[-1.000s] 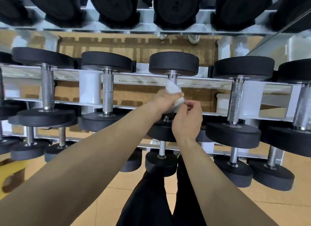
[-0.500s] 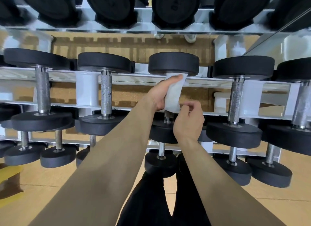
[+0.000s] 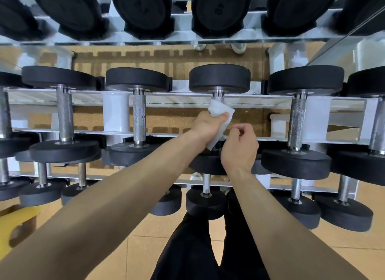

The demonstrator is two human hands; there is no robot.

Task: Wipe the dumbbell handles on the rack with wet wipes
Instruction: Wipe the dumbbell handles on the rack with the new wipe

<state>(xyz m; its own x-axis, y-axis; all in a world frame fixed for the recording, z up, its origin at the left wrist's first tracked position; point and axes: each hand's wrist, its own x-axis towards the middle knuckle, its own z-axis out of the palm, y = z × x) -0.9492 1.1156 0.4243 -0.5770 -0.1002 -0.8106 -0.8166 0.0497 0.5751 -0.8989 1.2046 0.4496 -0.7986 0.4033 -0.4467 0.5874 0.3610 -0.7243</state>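
Note:
The white wet wipe [image 3: 219,111] is wrapped round the steel handle [image 3: 218,94] of the middle-tier dumbbell straight ahead. My left hand [image 3: 208,126] grips the wipe and the handle under it, so most of the handle is hidden. Only a short bare stretch shows under the far black weight [image 3: 219,77]. My right hand [image 3: 239,146] is curled just right of it, fingertips meeting the wipe's hanging lower edge. Bare knurled handles stand on the neighbouring dumbbells, one to the left [image 3: 138,117] and one to the right [image 3: 297,121].
The white three-tier rack [image 3: 114,113] runs across the view. Large black dumbbells [image 3: 220,9] fill the top tier and smaller ones [image 3: 205,198] the bottom tier. My legs in black trousers [image 3: 198,248] stand on tan floor tiles. A yellow object [image 3: 16,227] lies at lower left.
My left hand has slid with the wipe from the top of the handle back toward the middle. The right hand stayed at the wipe's lower end.

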